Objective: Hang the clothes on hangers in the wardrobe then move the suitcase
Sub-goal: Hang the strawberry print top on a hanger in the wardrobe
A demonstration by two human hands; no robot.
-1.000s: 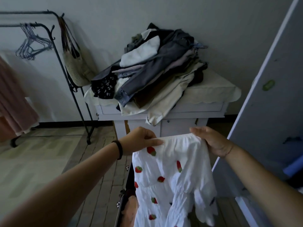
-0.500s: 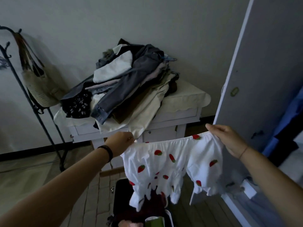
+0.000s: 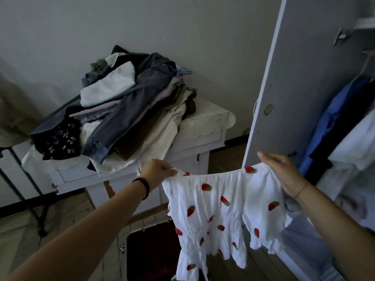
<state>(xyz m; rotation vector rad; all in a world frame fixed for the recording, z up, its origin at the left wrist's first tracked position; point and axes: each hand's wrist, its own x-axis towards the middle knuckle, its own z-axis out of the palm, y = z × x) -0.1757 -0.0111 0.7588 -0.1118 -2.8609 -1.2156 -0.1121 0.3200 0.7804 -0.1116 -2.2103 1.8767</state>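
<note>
Strawberry-print top [image 3: 221, 205] stretched between outstretched arms, left hand [image 3: 156, 173] and right hand [image 3: 284, 171] fingers pinching its neckline.

The lower hem of the white strawberry-print top [image 3: 223, 209] is cut off by the bottom edge, and most of the suitcase [image 3: 146, 250] beneath is hidden behind it (only a dark interior and a pale rim are made out). The fingertips of the left hand [image 3: 157, 173] are buried in the gathered neckline; the thumb of the right hand [image 3: 284, 173] is concealed. The hanging clothes [image 3: 334, 122] inside the wardrobe are smeared by blur. At the left edge, a metal rack [image 3: 26, 189] and a woven bag [image 3: 10, 122] are cropped and blurred. Much of the table [image 3: 203, 138] is covered by piled clothes [image 3: 125, 110].
</note>
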